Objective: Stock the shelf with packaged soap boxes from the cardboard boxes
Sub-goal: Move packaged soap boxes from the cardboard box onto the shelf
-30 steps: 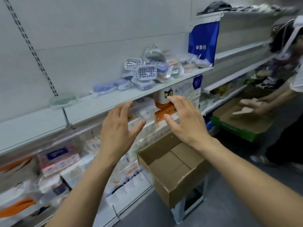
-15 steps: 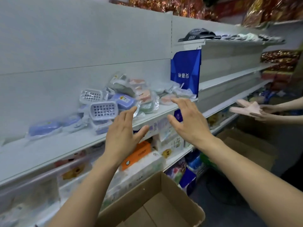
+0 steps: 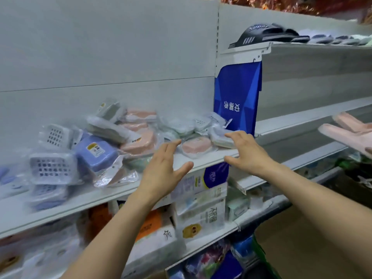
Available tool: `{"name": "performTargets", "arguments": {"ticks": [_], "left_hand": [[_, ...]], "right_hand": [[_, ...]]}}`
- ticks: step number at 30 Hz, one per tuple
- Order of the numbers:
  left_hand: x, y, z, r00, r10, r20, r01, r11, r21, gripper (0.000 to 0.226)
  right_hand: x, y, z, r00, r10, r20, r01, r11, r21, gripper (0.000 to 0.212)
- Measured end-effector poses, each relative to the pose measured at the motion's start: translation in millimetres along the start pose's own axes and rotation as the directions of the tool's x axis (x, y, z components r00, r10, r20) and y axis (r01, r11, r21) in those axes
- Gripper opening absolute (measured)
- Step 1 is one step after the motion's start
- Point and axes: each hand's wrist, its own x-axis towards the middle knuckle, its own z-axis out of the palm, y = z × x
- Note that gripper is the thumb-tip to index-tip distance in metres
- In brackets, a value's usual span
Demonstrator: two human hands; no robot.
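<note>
On the white shelf [image 3: 201, 161], our soap boxes [image 3: 112, 135] lie heaped in clear wrap: lilac, pink, pale green, some with perforated lids. Just before the pile, our left hand [image 3: 163, 172] and right hand [image 3: 246, 153] hover open and empty. Tissue packs [image 3: 201, 208] sit underneath.

Soap boxes [image 3: 112, 143] piled on shelf [image 3: 201, 161], left of hanging bag [image 3: 237, 97].

Matt grey-painted metal shelf [image 3: 112, 193]; glossy clear plastic wrap on soap boxes [image 3: 96, 153]; rubbery black slipper [image 3: 261, 34]
</note>
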Motion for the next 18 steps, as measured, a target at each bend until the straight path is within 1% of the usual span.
{"name": "performTargets", "arguments": {"ticks": [4,7,12,14,16,18], "left_hand": [[67.9,9.9,63.0,0.989,-0.126,0.078,0.126,0.992,0.007,0.069],[113.7,8.6,95.9,0.974,-0.212,0.081,0.207,0.976,0.067,0.069],[162.3,-12.6,131.4,0.928,-0.346,0.141,0.329,0.935,0.129,0.083],[176.2,-21.9,142.3,0.906,-0.388,0.167,0.358,0.915,0.188,0.088],[186.7,-28.8,150.1,0.876,-0.439,0.199,0.381,0.883,0.273,0.093],[192.6,-33.8,155.3,0.846,-0.481,0.229,0.389,0.851,0.352,0.095]], "right_hand": [[67.0,66.7,6.0,0.991,-0.046,0.127,0.047,0.999,-0.001,0.081],[112.2,98.2,10.0,0.972,-0.083,0.218,0.09,0.996,-0.023,0.092],[171.2,127.4,34.0,0.924,-0.096,0.369,0.091,0.995,0.03,0.112],[189.1,133.9,47.6,0.899,-0.084,0.429,0.081,0.996,0.027,0.12],[200.1,137.8,58.6,0.877,-0.053,0.478,0.057,0.998,0.006,0.122],[204.1,139.0,64.6,0.867,-0.021,0.497,0.045,0.998,-0.035,0.117]]}}
